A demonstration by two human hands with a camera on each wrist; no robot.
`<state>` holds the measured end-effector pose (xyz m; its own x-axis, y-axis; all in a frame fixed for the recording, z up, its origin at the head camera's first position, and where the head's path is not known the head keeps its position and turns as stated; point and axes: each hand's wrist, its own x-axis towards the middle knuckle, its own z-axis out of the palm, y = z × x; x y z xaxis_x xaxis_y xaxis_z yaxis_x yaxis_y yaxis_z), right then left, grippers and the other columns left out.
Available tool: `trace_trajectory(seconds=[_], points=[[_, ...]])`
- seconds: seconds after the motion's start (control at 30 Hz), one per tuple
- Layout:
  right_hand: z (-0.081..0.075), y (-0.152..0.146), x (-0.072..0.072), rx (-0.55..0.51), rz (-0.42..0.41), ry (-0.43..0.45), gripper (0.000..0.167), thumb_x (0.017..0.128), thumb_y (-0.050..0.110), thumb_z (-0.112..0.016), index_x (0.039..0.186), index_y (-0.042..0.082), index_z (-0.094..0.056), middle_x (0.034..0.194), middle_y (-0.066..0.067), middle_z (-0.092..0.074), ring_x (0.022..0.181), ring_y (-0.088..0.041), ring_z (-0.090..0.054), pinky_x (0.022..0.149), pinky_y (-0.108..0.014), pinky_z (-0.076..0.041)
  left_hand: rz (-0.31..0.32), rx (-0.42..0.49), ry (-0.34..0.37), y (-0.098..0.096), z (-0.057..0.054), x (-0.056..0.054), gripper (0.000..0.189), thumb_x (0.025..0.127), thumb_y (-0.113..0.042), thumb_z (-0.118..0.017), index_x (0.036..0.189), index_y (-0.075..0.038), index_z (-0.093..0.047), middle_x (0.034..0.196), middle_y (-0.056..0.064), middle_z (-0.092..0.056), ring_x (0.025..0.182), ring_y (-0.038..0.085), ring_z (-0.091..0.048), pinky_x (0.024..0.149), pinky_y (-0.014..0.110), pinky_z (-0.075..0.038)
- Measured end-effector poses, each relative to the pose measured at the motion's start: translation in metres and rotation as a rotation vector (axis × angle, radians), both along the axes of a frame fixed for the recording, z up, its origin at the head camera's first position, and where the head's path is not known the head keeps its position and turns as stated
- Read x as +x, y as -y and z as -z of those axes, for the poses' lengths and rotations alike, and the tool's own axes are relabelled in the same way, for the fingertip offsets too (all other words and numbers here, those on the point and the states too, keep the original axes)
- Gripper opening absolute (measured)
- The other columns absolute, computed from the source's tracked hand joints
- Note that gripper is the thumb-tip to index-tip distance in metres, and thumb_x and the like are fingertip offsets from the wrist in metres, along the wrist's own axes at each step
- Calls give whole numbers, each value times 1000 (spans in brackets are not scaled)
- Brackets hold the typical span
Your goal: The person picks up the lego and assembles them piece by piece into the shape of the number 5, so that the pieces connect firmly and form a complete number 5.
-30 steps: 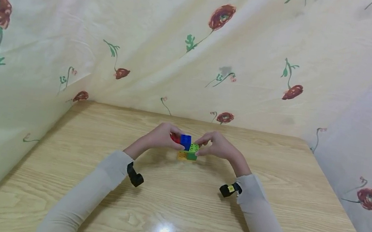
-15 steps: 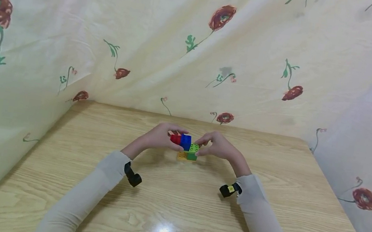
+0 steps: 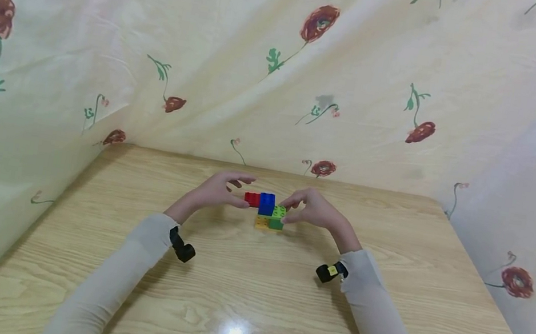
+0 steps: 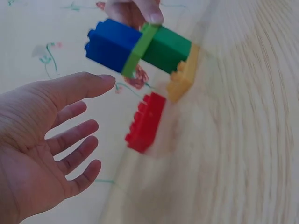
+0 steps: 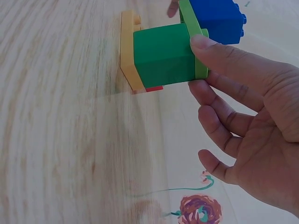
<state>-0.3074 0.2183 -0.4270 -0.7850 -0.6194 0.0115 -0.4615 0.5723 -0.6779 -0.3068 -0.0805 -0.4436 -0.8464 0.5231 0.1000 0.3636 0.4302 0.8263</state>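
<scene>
A small stack of toy building bricks stands on the table. At its bottom is a yellow-orange plate [image 5: 128, 51], with a green brick [image 5: 163, 56] on it. A light green plate [image 3: 279, 212] lies over the green brick, and a blue brick [image 4: 112, 45] sits on its left part. My right hand [image 3: 314, 211] pinches the stack's right side at the light green plate and green brick, thumb in front. To the left, my left hand [image 3: 216, 189] is spread, its fingers apart from the bricks. A separate red brick [image 4: 147, 122] rests on the table near it.
The wood-grain table [image 3: 250, 285] extends in front of the bricks and to both sides. Flower-print cloth [image 3: 232, 58] hangs behind it and along both sides. A black wrist camera [image 3: 183, 249] is strapped to each wrist.
My left hand has let go of the blue brick and drawn back to the left, its fingers opening. The blue brick stays on the stack. My right hand keeps its hold.
</scene>
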Motion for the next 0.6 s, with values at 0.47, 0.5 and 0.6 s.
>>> trace_trajectory(seconds=[0.47, 0.5, 0.6], points=[[1, 0, -1, 15, 6, -2, 32, 83, 19, -86, 113, 11, -79, 111, -6, -75, 104, -26, -63, 91, -37, -50, -68, 84, 133, 13, 30, -17, 66, 88, -13, -81, 147, -4, -53, 147, 16, -57, 133, 34, -54, 115, 49, -42], [1, -1, -2, 15, 6, -2, 32, 83, 19, -86, 113, 11, -79, 111, -6, -75, 104, -26, -63, 91, -37, -50, -67, 86, 137, 13, 31, -18, 66, 88, -13, -81, 147, -4, -53, 147, 16, -58, 133, 34, -54, 115, 49, -41], [1, -1, -2, 16, 6, -5, 31, 83, 19, -86, 113, 11, -79, 111, -6, -75, 103, -25, -62, 91, -37, -50, -60, 70, 129, 12, 34, -21, 62, 88, -14, -81, 144, -4, -56, 145, 14, -60, 132, 32, -55, 115, 47, -42]])
